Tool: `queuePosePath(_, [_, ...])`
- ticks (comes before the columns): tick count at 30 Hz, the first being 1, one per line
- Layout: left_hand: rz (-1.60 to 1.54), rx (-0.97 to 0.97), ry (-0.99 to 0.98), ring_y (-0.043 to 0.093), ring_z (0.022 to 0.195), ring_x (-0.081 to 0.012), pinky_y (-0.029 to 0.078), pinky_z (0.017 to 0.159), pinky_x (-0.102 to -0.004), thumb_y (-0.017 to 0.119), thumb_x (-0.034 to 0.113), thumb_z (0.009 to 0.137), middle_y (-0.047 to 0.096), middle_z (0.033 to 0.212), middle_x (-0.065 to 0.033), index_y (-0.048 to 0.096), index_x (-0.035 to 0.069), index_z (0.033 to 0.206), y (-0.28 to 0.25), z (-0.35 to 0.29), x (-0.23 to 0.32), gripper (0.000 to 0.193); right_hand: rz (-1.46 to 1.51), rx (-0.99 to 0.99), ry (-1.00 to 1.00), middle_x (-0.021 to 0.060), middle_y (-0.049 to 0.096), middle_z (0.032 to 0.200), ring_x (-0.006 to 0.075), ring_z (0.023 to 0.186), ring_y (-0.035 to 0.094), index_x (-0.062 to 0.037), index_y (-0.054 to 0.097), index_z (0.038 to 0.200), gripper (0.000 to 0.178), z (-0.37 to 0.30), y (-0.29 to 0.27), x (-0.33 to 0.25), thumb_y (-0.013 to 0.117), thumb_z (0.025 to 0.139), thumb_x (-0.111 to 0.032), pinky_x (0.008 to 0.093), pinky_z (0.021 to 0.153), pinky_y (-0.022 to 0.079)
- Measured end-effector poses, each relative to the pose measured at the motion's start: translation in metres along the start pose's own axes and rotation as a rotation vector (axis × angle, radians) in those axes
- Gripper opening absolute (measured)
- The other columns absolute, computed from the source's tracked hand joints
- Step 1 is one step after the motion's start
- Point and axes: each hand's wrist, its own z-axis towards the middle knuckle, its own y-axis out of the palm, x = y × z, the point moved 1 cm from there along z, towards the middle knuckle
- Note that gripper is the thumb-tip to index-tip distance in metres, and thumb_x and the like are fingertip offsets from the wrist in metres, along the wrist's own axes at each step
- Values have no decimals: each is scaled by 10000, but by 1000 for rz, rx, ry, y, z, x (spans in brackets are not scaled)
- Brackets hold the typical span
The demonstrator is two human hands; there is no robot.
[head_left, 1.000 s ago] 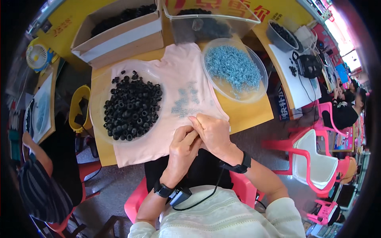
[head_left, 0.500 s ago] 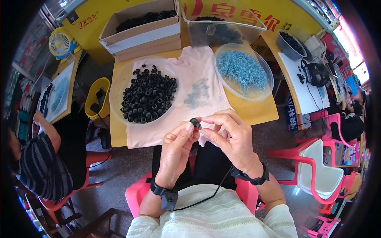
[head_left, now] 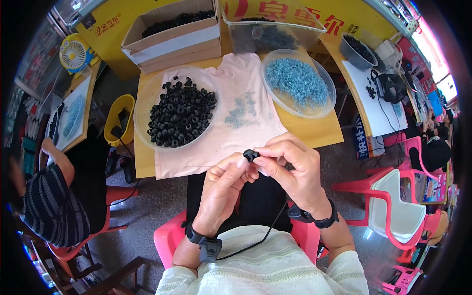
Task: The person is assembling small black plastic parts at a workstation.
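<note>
A small, round, glossy black piece (head_left: 250, 155), like a plastic cap, is held up just past the table's near edge. My left hand (head_left: 222, 189) pinches it from the left between thumb and forefinger. The thumb and forefinger of my right hand (head_left: 296, 169) are closed on its right side. Beyond my hands lies a pale pink cloth (head_left: 196, 164) with small bluish bits scattered on it. On the cloth's left sits a clear round tub (head_left: 140, 125) heaped with similar black pieces (head_left: 182, 113). A second round tub (head_left: 327, 110) at the right holds tiny clear-blue pieces (head_left: 297, 81).
At the table's back stand a cardboard box (head_left: 177, 49) and a clear plastic bin (head_left: 265, 42), both with black pieces. Left of the table is a yellow bucket (head_left: 119, 120); a co-worker (head_left: 54, 206) sits further left. A pink chair (head_left: 388, 209) stands at right.
My right thumb and forefinger, apart beside the piece before, have closed on it. Both hands have shifted slightly right, and the black piece has turned a little.
</note>
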Motion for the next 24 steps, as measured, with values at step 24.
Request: queuePosePath(24, [-68, 56, -104, 634, 832, -135, 511, 812, -281, 626, 111, 947, 692, 976, -100, 649, 11, 1063, -9, 11, -3, 155, 55, -194, 119, 78, 650, 855, 125, 663, 630, 11, 665, 921, 121, 19, -13, 13, 730, 820, -9, 251, 597, 520])
